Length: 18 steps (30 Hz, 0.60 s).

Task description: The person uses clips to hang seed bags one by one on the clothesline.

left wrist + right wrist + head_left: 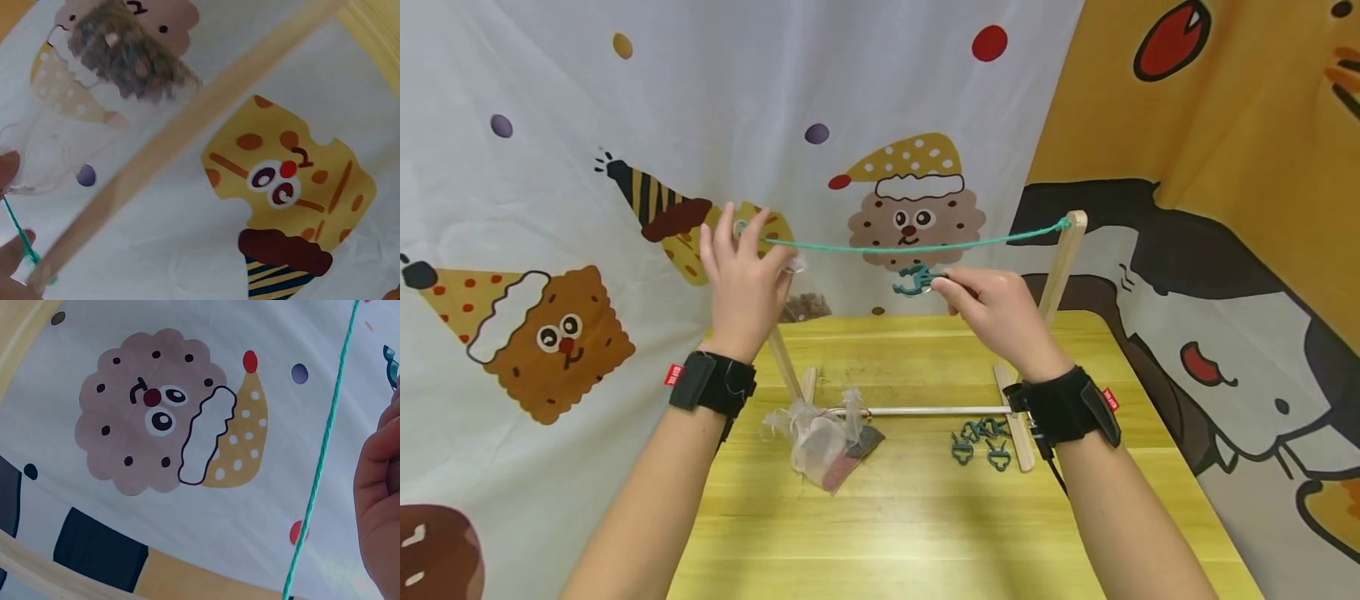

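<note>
My left hand (741,287) is up at the left end of a green cord (887,249). Its thumb and a finger pinch the top of a sheer mesh pouch (134,59), whose brown lumpy contents hang below the cord. The other fingers of that hand spread upward, next to the left wooden post (156,150). Just below the middle of the cord, my right hand (1000,312) pinches a dark green plastic clip (913,281) by its handle end, jaws pointing left. In the right wrist view, only a bit of the clip (390,359) shows above the fingers.
Several similar clips (998,455) lie on the wooden table (880,542) beside the right foot of the stand (1018,433). More sheer pouches (820,446) sit at the left foot. A white rod (940,411) joins the feet. A printed cloth (700,100) hangs behind.
</note>
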Tool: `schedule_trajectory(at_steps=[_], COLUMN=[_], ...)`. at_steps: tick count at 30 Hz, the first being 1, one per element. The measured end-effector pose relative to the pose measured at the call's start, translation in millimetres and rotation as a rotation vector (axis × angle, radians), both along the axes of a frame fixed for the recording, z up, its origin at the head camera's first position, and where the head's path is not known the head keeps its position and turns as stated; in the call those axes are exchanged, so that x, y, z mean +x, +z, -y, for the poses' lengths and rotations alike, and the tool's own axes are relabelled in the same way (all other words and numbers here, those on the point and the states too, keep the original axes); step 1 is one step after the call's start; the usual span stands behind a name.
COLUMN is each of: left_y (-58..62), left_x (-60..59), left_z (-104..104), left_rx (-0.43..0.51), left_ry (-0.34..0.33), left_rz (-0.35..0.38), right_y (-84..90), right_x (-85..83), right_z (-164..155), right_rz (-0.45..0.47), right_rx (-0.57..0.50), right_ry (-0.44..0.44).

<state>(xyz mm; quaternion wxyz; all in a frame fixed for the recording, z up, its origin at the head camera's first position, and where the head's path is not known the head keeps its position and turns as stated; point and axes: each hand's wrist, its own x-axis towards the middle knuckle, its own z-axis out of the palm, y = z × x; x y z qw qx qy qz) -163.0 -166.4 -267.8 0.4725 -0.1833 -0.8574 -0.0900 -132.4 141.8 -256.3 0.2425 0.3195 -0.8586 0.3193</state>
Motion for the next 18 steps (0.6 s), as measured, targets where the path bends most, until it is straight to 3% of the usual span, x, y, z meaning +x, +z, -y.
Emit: schedule_trajectory(at_steps=[9,18], left_y=[4.8,-2.3], left_x=[-10.0,-17.6], left_z=[8,10], left_rx=[0.071,0.148], left_ry=[0.002,-0.044], left_rz=[0.133,0.038], right_y=[15.9,35.2], right_x=[-18.5,-34.5], right_z=[9,21], right_rz=[-0.049,-0.104], right_rx=[0.058,0.106], right_ry=[-0.017,-0.004])
